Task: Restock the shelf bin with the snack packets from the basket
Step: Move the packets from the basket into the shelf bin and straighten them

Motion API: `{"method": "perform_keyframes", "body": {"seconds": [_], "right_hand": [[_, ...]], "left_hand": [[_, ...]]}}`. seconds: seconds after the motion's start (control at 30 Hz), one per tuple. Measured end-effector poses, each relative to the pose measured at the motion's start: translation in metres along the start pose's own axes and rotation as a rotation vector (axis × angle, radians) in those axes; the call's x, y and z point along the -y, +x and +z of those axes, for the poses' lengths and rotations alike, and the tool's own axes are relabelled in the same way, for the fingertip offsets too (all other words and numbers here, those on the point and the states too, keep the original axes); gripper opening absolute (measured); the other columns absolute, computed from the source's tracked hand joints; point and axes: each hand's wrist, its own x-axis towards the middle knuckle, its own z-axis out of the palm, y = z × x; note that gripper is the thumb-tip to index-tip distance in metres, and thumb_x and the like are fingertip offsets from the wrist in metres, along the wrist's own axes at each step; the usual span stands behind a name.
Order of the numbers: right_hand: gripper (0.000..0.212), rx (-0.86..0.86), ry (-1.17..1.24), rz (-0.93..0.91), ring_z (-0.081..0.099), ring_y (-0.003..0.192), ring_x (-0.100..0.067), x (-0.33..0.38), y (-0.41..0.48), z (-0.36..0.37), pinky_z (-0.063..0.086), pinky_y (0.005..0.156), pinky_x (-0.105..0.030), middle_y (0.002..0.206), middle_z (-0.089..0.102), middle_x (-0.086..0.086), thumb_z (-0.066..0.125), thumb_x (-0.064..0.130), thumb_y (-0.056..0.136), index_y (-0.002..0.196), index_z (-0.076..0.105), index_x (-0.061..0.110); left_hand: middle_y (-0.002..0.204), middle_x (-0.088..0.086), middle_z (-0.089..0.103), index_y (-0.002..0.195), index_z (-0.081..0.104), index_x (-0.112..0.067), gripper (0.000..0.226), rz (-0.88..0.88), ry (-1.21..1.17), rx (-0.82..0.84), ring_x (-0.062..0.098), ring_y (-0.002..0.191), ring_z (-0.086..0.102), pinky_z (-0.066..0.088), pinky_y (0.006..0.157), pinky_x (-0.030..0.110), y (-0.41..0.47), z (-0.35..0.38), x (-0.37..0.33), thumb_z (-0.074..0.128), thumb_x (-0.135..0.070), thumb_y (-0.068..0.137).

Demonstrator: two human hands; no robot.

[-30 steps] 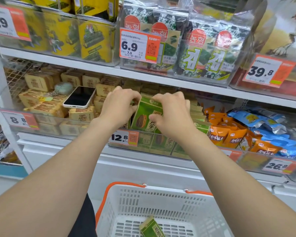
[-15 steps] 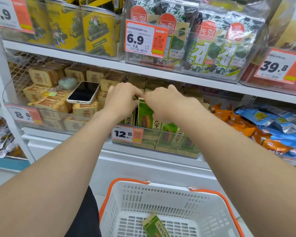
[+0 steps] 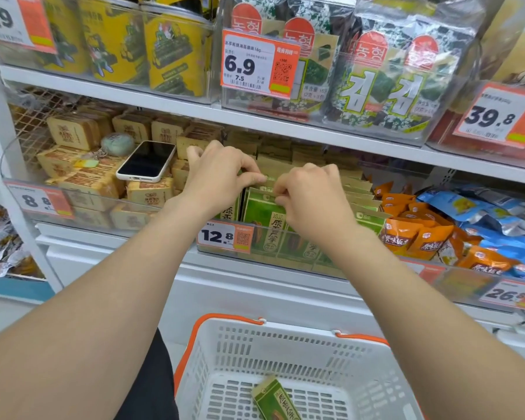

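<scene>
A clear shelf bin [image 3: 288, 262] with a 12.8 price tag holds rows of green snack packets. My left hand [image 3: 222, 174] and my right hand [image 3: 312, 198] both pinch the top edge of one upright green packet [image 3: 262, 215] at the front of the bin. Below, a white basket [image 3: 285, 356] with orange handles holds one more green packet [image 3: 275, 400] lying on its floor.
A white phone [image 3: 147, 160] and a pale round pouch [image 3: 117, 144] lie on tan boxes in the bin to the left. Orange packets [image 3: 419, 234] and blue packets [image 3: 494, 213] fill the bin to the right. Seaweed packs stand on the shelf above.
The green packet has gone from tilted between my hands to upright and lower in the bin. Both hands have closed onto its top edge.
</scene>
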Motion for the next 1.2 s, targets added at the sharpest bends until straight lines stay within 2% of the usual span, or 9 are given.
{"method": "perform_keyframes", "body": {"seconds": [0.13, 0.3, 0.47, 0.6, 0.8, 0.97, 1.03, 1.1, 1.2], "right_hand": [[0.010, -0.023, 0.057, -0.012, 0.057, 0.100, -0.020, -0.003, -0.004, 0.009, 0.034, 0.089, -0.041, 0.096, 0.072, 0.010, 0.066, 0.034, 0.100, 0.103, 0.076, 0.032], [0.026, -0.168, 0.066, -0.042, 0.047, 0.099, -0.019, -0.030, -0.030, 0.003, 0.039, 0.091, -0.043, 0.102, 0.057, 0.007, 0.058, 0.043, 0.092, 0.111, 0.061, 0.026], [0.064, -0.127, 0.016, 0.163, 0.051, 0.123, -0.027, -0.063, -0.069, 0.020, 0.040, 0.106, -0.044, 0.133, 0.057, -0.007, 0.054, 0.049, 0.090, 0.143, 0.049, 0.013], [0.073, -0.006, -0.063, 0.113, 0.044, 0.139, -0.032, -0.070, -0.070, 0.033, 0.028, 0.123, -0.050, 0.148, 0.051, -0.013, 0.046, 0.056, 0.096, 0.151, 0.040, 0.008], [0.081, 0.043, -0.050, 0.091, 0.036, 0.148, -0.033, -0.081, -0.061, 0.039, 0.022, 0.127, -0.051, 0.158, 0.042, -0.014, 0.041, 0.061, 0.099, 0.157, 0.032, 0.006], [0.080, -0.020, 0.058, 0.109, 0.040, 0.146, -0.028, -0.075, -0.067, 0.038, 0.021, 0.128, -0.048, 0.156, 0.046, -0.010, 0.053, 0.058, 0.093, 0.155, 0.036, 0.009], [0.081, -0.059, 0.155, 0.130, 0.040, 0.147, -0.027, -0.077, -0.070, 0.034, 0.021, 0.128, -0.045, 0.155, 0.047, -0.008, 0.066, 0.054, 0.092, 0.154, 0.038, 0.010], [0.075, -0.151, 0.149, 0.143, 0.042, 0.144, -0.029, -0.075, -0.077, 0.032, 0.031, 0.123, -0.043, 0.151, 0.049, -0.011, 0.074, 0.046, 0.089, 0.148, 0.045, 0.010], [0.034, -0.403, 0.011, 0.152, 0.050, 0.111, -0.031, -0.068, -0.094, 0.028, 0.044, 0.089, -0.039, 0.122, 0.055, -0.012, 0.068, 0.028, 0.089, 0.118, 0.059, 0.011]], "left_hand": [[0.089, -0.010, 0.071, 0.088, 0.076, -0.031, 0.049, -0.011, -0.045, -0.150, 0.022, 0.111, 0.053, 0.020, 0.092, 0.042, -0.011, 0.005, -0.018, 0.036, -0.048, 0.111], [0.149, 0.004, 0.057, 0.148, 0.055, -0.015, 0.051, 0.213, -0.065, 0.001, 0.023, 0.139, 0.048, 0.029, 0.121, 0.047, -0.029, 0.008, -0.047, 0.048, -0.017, 0.097], [0.171, 0.015, 0.026, 0.164, 0.022, -0.005, 0.084, 0.336, 0.164, 0.174, 0.030, 0.157, 0.025, 0.017, 0.130, 0.045, -0.041, 0.028, -0.063, 0.053, -0.038, 0.094], [0.166, 0.017, 0.030, 0.162, 0.020, -0.002, 0.094, 0.335, 0.416, 0.103, 0.036, 0.151, 0.030, 0.023, 0.125, 0.050, -0.039, 0.050, -0.064, 0.045, -0.067, 0.098], [0.159, 0.009, 0.044, 0.157, 0.035, -0.008, 0.090, 0.297, 0.436, 0.033, 0.030, 0.144, 0.041, 0.028, 0.120, 0.047, -0.030, 0.062, -0.068, 0.047, -0.072, 0.095], [0.157, 0.009, 0.043, 0.156, 0.039, -0.011, 0.079, 0.334, 0.287, -0.034, 0.031, 0.147, 0.037, 0.014, 0.128, 0.059, -0.048, 0.062, -0.074, 0.072, -0.046, 0.093], [0.149, 0.009, 0.047, 0.149, 0.048, -0.015, 0.068, 0.434, 0.196, -0.074, 0.033, 0.140, 0.041, 0.024, 0.122, 0.054, -0.057, 0.062, -0.079, 0.077, -0.024, 0.089], [0.134, 0.008, 0.052, 0.133, 0.058, -0.016, 0.050, 0.512, 0.174, -0.129, 0.033, 0.125, 0.046, 0.036, 0.104, 0.046, -0.067, 0.062, -0.084, 0.073, -0.013, 0.085], [0.115, 0.010, 0.054, 0.107, 0.062, -0.012, 0.023, 0.519, 0.194, -0.224, 0.034, 0.109, 0.050, 0.040, 0.088, 0.045, -0.080, 0.061, -0.091, 0.066, -0.010, 0.085]]}}
